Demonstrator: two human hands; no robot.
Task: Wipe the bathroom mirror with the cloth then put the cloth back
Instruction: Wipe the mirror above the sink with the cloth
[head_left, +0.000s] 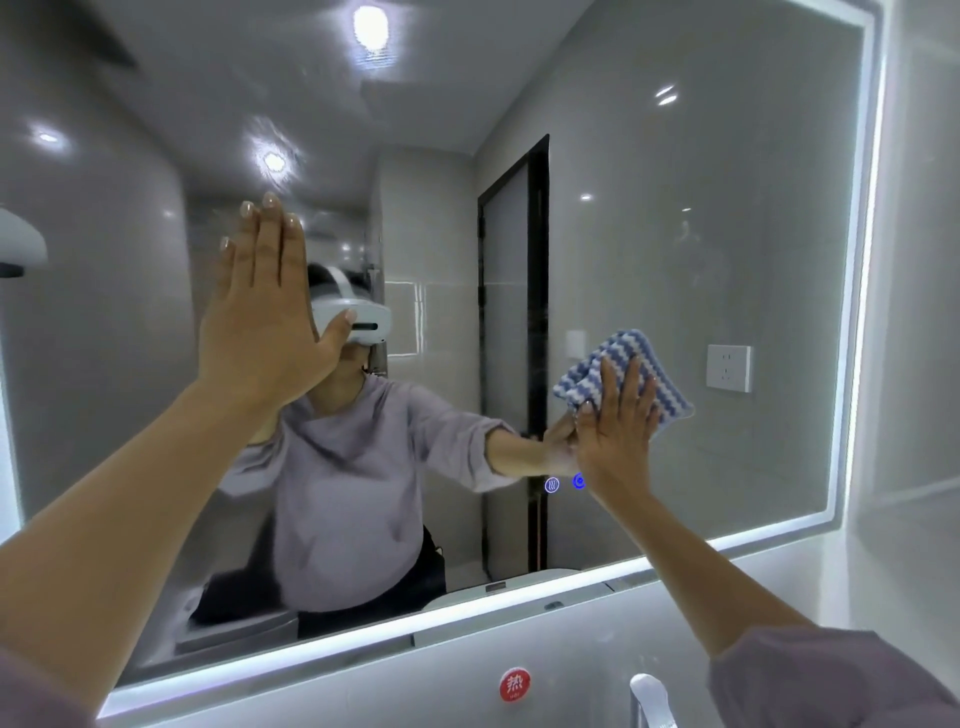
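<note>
a round red sticker (515, 685) sits on the pale wall (571, 639), left of a chrome tap (647, 693).

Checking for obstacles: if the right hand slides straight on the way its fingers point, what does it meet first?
Only bare mirror, it seems: the right hand, pressing the cloth, points up and slightly right, where the way looks free as far as shown.

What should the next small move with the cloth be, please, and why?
Probably slide the cloth rightward across the mirror: the right hand presses it flat against the glass with straight fingers, the left hand is held flat at the glass, and a wide stretch lies beyond it.
</note>
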